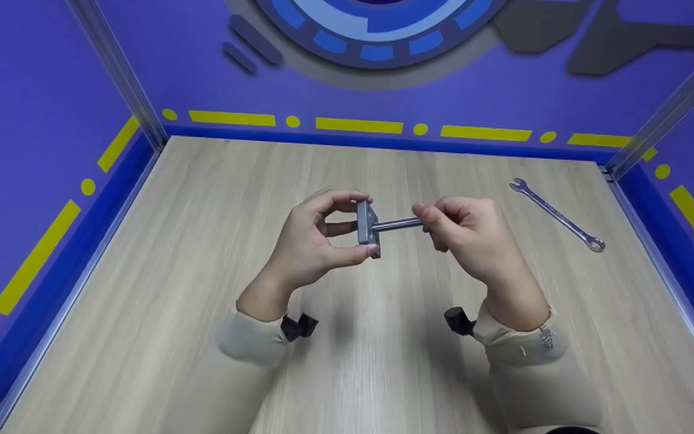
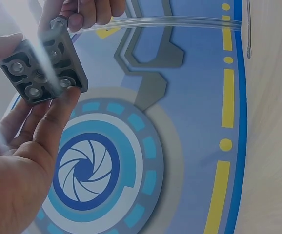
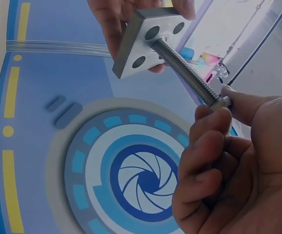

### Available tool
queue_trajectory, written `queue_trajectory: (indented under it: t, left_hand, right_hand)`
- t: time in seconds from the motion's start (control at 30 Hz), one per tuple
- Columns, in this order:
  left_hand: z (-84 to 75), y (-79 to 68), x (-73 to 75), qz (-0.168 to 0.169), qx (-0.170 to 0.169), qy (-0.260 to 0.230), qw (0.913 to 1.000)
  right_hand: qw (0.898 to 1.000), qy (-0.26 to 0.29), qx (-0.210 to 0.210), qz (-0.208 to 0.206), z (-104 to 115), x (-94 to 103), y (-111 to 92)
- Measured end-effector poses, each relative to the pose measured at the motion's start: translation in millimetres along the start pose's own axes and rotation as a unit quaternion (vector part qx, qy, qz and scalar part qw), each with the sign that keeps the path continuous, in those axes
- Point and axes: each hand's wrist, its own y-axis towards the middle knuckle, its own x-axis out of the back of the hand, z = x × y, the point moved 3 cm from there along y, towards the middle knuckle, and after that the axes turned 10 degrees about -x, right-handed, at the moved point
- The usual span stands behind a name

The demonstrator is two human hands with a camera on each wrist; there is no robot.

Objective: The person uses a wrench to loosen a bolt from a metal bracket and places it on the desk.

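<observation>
My left hand [image 1: 308,241] grips a square grey metal plate [image 1: 363,223] by its edges, thumb on the near edge and fingers on the far one. Round holes show near the plate's corners in the right wrist view, and its ribbed back faces the left wrist camera. From the plate's centre a long threaded bolt [image 3: 187,72] sticks out toward the right. Thumb and fingers of my right hand [image 1: 470,232] pinch the bolt's outer end, covering part of it. Both hands are raised over the table.
A combination wrench [image 1: 558,216] lies on the wooden table [image 1: 202,253] at the right. Blue panels [image 1: 347,102] with yellow marks stand along the back and both sides, joined by metal corner posts [image 1: 121,66]. Dark wrist cameras [image 1: 460,321] sit at both cuffs.
</observation>
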Motion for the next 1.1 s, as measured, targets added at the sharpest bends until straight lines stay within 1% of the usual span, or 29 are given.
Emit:
queue_trajectory:
  t: [0.17,0.23,0.33,0.43,0.57,0.63,0.73,0.8,0.87,0.93,1.0,1.1]
  left_hand:
    - [-0.9,0.1,0.8,0.004,-0.005,0.007,1.0]
    - [-1.3,0.3,1.3,0.005,-0.007,0.008,0.9999]
    - [-1.4,0.5,2.1,0.002,-0.008,0.005,0.9999]
    - [-1.5,0.4,2.7,-0.001,-0.005,0.0,1.0]
    - [-1.5,0.6,2.3,0.001,-0.001,-0.02,0.9998]
    - [-1.3,0.9,1.6,0.005,-0.001,-0.033,0.9994]
    - [-1.2,1.4,0.8,0.011,0.0,-0.043,0.999]
    - [-1.1,1.5,0.8,0.01,0.0,-0.043,0.999]
    - [-1.3,1.4,1.1,0.008,0.0,-0.038,0.9992]
    - [-1.5,1.1,1.3,0.005,-0.001,-0.031,0.9995]
    - [-1.5,0.6,1.3,0.003,-0.002,-0.022,0.9997]
    - [-0.9,-0.4,0.7,0.006,-0.004,-0.004,1.0]
  right_hand:
    - [1.0,0.002,0.023,0.007,1.9,2.5,-2.3]
    - [0.999,0.004,0.04,0.005,3.0,3.2,-3.2]
    - [0.997,0.005,0.077,-0.001,3.9,4.3,-4.1]
    - [0.993,0.008,0.121,-0.008,4.0,5.8,-4.7]
    - [0.984,0.017,0.175,-0.017,4.1,7.2,-5.0]
    - [0.981,0.024,0.194,-0.018,4.2,7.2,-4.8]
    - [0.978,0.029,0.206,-0.016,3.9,7.1,-3.7]
    - [0.979,0.021,0.202,-0.013,3.8,7.7,-3.4]
    - [0.984,0.005,0.178,-0.006,3.4,8.6,-3.3]
    - [0.991,-0.016,0.136,0.002,2.5,9.2,-3.2]
    - [0.996,-0.026,0.082,0.013,1.2,8.8,-2.7]
    - [0.999,-0.027,0.019,0.019,-0.7,6.0,-1.0]
